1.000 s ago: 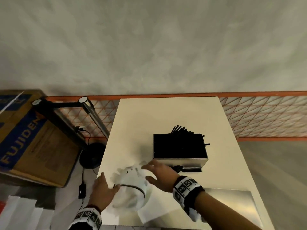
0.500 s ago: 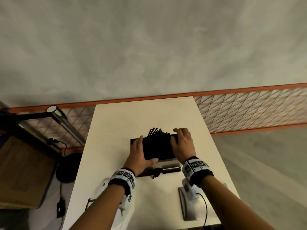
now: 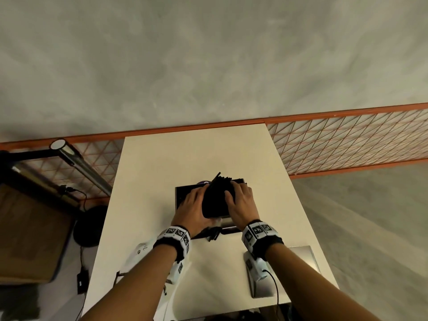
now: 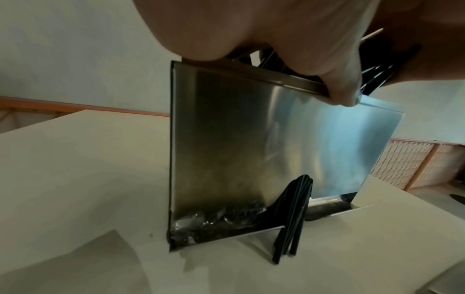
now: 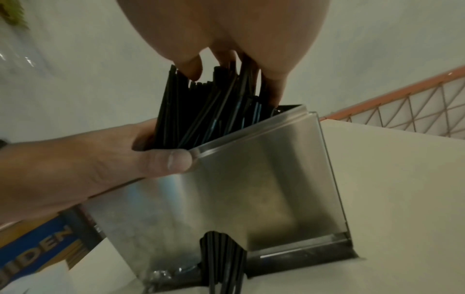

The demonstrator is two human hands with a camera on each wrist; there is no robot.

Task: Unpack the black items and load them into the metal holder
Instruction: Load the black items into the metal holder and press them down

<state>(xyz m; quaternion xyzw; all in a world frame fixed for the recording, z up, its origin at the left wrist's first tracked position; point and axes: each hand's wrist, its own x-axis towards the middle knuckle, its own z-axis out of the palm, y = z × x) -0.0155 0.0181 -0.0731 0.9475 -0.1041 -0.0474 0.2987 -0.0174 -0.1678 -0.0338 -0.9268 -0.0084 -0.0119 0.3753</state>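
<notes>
Holder: one metal holder (image 3: 179, 195) is standing on the white tabletop (image 3: 162, 163), near the middle. Its open top is facing up.
Sticks: a big bunch of thin black sticks (image 3: 217, 195) is standing in the holder, with the tops poking out above the rim. There are too many to count. They are leaning and fanning out in the right wrist view (image 5: 206, 111).
Slot: a few black sticks (image 4: 292, 216) are poking out of one cut-out at the bottom front of the holder and touching the tabletop. About four or five are showing, but I cannot tell for sure.
Left hand: the left hand (image 3: 192, 205) is sitting at the left side of the bunch. Its thumb (image 5: 176, 161) is pressing on the front rim of the holder and its fingers are curling around the sticks, so the grip is holding the bunch.
Right hand: the right hand (image 3: 242, 202) is sitting at the right side of the bunch. Its fingers (image 5: 274, 87) are dipping down into the stick tops, loosely curling. The grip is narrow on the sticks.
Other things: one silver flat plate (image 3: 305, 258) is lying at the near right of the tabletop. One white wrapper (image 3: 139, 253) is lying at the near left. One lamp (image 3: 78, 165) is standing to the left of the tabletop. One brown box (image 3: 30, 232) is sitting on the floor at the far left.
</notes>
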